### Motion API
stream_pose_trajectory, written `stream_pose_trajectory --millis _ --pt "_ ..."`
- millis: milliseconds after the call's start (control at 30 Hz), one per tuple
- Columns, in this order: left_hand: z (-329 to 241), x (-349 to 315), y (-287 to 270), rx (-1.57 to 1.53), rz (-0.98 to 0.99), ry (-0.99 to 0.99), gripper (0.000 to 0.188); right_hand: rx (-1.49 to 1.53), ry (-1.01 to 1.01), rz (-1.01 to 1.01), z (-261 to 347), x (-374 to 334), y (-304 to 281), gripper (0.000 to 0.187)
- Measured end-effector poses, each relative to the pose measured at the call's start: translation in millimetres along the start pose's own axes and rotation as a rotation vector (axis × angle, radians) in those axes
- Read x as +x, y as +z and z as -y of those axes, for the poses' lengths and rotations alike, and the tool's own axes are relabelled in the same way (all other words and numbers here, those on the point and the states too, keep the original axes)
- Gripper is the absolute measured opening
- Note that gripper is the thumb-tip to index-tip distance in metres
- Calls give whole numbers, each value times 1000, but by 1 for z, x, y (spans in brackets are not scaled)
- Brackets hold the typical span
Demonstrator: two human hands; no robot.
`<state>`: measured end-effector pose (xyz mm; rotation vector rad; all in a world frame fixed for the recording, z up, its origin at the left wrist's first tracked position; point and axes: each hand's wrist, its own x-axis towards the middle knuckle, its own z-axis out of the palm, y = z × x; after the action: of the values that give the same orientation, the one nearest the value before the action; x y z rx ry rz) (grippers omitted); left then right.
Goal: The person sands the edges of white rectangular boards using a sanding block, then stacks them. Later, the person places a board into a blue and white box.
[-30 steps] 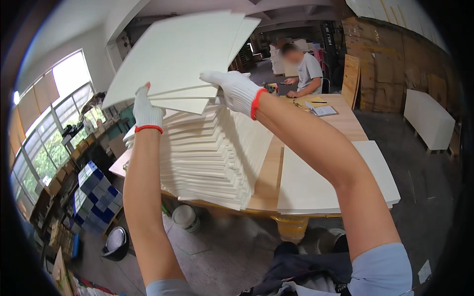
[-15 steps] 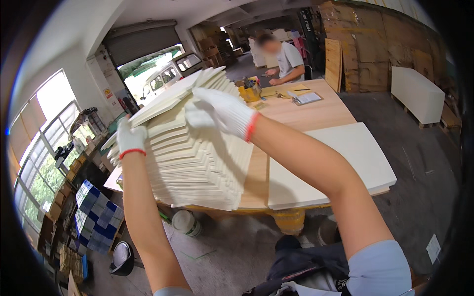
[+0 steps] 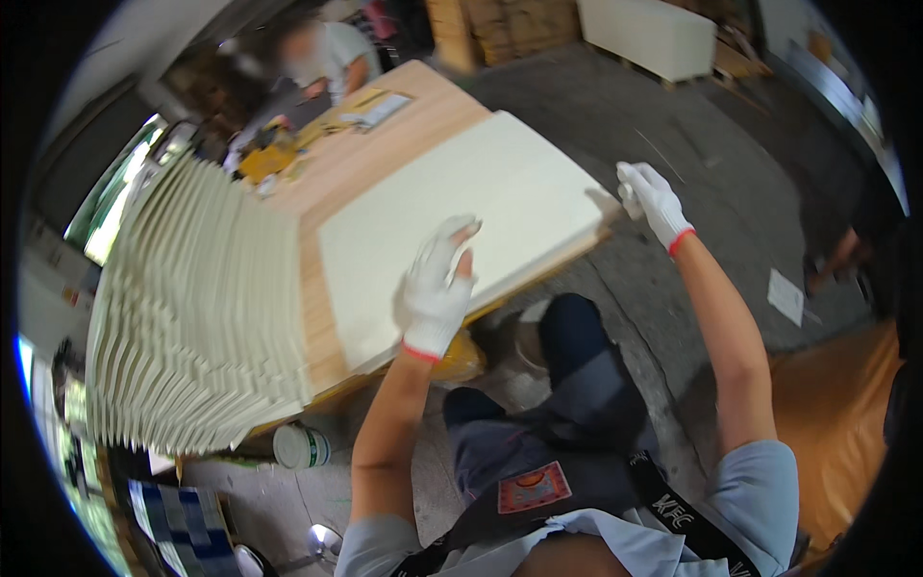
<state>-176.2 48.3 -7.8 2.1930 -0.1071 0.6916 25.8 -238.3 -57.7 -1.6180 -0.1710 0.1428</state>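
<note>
Flat white sheets [image 3: 519,197] sit on a tan wooden counter [image 3: 433,106], likely for easy reach. The white-gloved left hand [image 3: 437,288] spreads its grip; the white-gloved right hand's [image 3: 656,200], I can't tell.

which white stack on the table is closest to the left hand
The low, flat stack of white sheets, seen beneath the white-gloved left hand; the tall, ragged-edged white stack stands farther left.

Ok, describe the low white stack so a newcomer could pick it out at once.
Find the light wooden table left of the view's centre. On its right part, reaching its near edge, lies the low white stack. Its broad, smooth, level top sets it apart from the tall stack to its left, whose many layers show as ridges.
</note>
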Motion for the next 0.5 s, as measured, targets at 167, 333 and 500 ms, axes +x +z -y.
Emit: stream_pose_trajectory --millis 167,333,500 --pt "16 79 112 474 348 51 31 -704 -53 -38 -32 1 -14 75" --pt "29 103 144 472 370 -51 26 -1016 -254 113 -9 -1 2 67" --pt "35 102 145 506 369 -77 28 -1224 -640 113 13 13 3 54"
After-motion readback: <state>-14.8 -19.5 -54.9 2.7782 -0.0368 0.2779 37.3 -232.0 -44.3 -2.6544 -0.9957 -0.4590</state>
